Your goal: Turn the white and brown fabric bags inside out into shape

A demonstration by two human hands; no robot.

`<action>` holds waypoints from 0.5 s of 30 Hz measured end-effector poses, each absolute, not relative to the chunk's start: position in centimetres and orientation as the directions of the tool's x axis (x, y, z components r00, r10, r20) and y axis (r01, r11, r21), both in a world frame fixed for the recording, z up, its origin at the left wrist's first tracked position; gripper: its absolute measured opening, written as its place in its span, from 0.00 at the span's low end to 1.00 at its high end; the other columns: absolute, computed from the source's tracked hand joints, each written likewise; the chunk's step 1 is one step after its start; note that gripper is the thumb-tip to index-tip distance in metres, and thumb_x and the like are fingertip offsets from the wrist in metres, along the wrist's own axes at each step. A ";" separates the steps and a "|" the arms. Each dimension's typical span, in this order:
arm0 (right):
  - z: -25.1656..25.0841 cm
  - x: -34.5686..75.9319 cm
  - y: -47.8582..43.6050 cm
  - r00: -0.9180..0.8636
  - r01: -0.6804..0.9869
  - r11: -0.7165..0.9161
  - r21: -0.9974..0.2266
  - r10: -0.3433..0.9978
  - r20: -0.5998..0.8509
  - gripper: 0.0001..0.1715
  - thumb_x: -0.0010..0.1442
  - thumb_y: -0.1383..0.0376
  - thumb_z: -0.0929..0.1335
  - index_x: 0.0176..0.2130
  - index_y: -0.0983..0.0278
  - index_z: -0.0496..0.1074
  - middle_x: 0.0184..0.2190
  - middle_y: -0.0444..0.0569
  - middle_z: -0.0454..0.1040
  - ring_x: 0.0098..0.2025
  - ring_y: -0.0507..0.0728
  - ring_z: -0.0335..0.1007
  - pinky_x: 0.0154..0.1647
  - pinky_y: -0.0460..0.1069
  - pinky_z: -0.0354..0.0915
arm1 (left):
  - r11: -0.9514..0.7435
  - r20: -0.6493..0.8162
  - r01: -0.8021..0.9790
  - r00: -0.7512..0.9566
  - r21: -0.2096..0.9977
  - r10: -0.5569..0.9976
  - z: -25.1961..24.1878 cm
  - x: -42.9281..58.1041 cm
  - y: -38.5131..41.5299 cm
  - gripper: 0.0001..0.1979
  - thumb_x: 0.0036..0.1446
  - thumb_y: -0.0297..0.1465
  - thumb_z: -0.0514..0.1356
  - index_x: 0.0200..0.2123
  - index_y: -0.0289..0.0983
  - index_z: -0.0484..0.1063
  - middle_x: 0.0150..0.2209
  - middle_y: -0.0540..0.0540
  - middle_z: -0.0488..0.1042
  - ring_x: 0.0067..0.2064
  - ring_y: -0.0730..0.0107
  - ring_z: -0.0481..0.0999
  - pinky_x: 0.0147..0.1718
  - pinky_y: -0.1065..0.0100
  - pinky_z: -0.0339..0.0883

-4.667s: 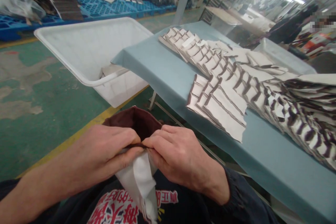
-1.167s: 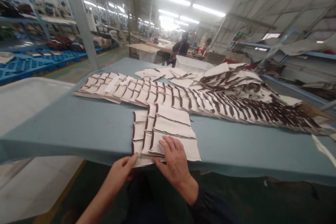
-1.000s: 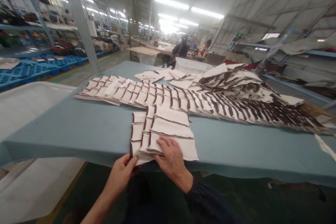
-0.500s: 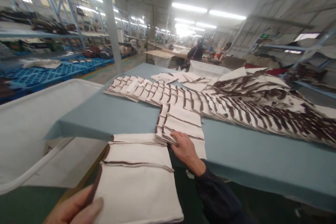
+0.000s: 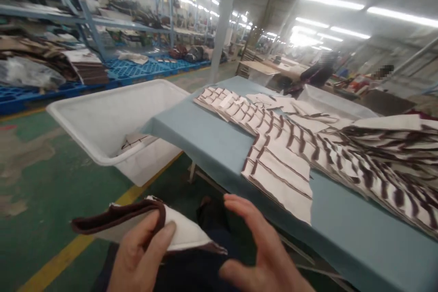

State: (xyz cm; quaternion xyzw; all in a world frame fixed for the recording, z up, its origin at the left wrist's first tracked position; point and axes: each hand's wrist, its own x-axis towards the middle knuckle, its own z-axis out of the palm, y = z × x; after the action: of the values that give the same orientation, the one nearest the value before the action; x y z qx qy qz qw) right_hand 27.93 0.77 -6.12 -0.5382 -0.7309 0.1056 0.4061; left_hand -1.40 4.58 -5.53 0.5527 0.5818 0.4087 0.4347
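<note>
We are now holding a single pale cloth piece [image 5: 186, 230] away from the table [image 5: 185, 134], where half a second ago we were lifting it flat beside the others; it is now turning edge-up and buckling, its dark brown border [image 5: 112, 216] facing upward. Our right hand [image 5: 262, 246] is no longer touching the small stack [image 5: 282, 175] by the table's near edge, so the piece is hanging separate from the rest and one hand is staying free. Our left hand [image 5: 142, 246] is pinching firmly, thumb against the white face and bent forefinger at the brown border; how far the other fingers are reaching behind, we cannot tell. Our right hand is hovering with thumb and fingers spread wide, gripping nothing. The piece is sitting below and in front of the table edge, above the floor: its bordered side is stretching leftward past our left grip, while its white end is tapering rightward, pointing toward our right hand but lying apart from it.
</note>
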 end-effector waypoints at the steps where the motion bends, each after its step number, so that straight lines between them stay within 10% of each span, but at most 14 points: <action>1: -6.1 25.6 0.5 -0.177 0.702 0.511 -0.497 0.801 0.572 0.42 0.76 0.41 0.79 0.77 0.58 0.76 0.70 0.66 0.87 0.66 0.76 0.90 0.62 0.66 0.89 | 0.065 -0.069 0.260 0.006 0.963 0.998 -5.3 -0.7 4.6 0.24 0.73 0.58 0.67 0.36 0.45 0.88 0.37 0.45 0.89 0.43 0.44 0.88 0.43 0.58 0.88; 6: -6.4 20.2 2.1 -0.288 0.722 0.627 -0.294 0.658 0.696 0.19 0.81 0.73 0.66 0.63 0.62 0.80 0.42 0.55 0.92 0.39 0.62 0.90 0.40 0.54 0.82 | 0.144 -0.155 0.081 0.142 0.986 0.978 -4.4 0.4 3.8 0.29 0.66 0.64 0.69 0.38 0.44 0.90 0.38 0.42 0.89 0.42 0.42 0.88 0.48 0.54 0.91; 10: -5.5 21.9 2.9 -0.346 0.698 0.652 -0.297 0.669 0.658 0.15 0.89 0.67 0.64 0.53 0.61 0.80 0.32 0.49 0.86 0.28 0.57 0.81 0.30 0.52 0.68 | 0.036 -0.047 0.123 0.088 0.992 0.995 -5.2 -2.0 2.8 0.38 0.80 0.66 0.55 0.28 0.46 0.82 0.26 0.45 0.81 0.31 0.52 0.81 0.36 0.59 0.85; 15: -4.9 23.8 1.8 -0.345 0.711 0.615 -0.342 0.729 0.591 0.27 0.94 0.57 0.60 0.46 0.61 0.80 0.28 0.47 0.82 0.25 0.56 0.76 0.30 0.52 0.63 | -0.220 0.301 0.425 -0.133 0.878 0.944 -7.7 -3.7 3.4 0.15 0.76 0.50 0.68 0.50 0.48 0.87 0.49 0.47 0.93 0.49 0.50 0.92 0.54 0.60 0.85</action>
State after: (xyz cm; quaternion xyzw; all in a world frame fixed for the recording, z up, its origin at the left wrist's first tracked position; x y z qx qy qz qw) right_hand 23.78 1.81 -4.89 -0.4389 -0.8201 0.0123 0.3670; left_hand -3.66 3.43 -7.70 0.6039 0.5668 0.4953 0.2622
